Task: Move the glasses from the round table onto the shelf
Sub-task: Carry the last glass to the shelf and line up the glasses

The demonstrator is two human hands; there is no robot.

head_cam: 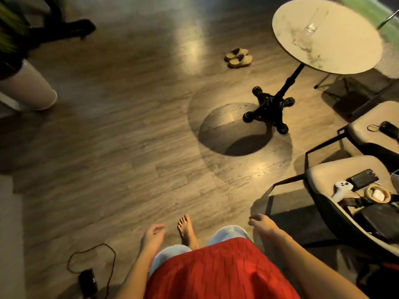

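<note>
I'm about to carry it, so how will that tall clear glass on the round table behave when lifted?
The glass looks tall and narrow, so it would probably tip if nudged up high. It seems clear and smooth, so it is likely rigid, breakable and a bit slippery.

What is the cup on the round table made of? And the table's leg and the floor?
The glass looks like clear glass, maybe plastic: the tabletop shows through it. The leg seems glossy black metal, with bright glints on it. The floor looks like wood planks or laminate: grain lines, seams, shiny reflections.
</note>
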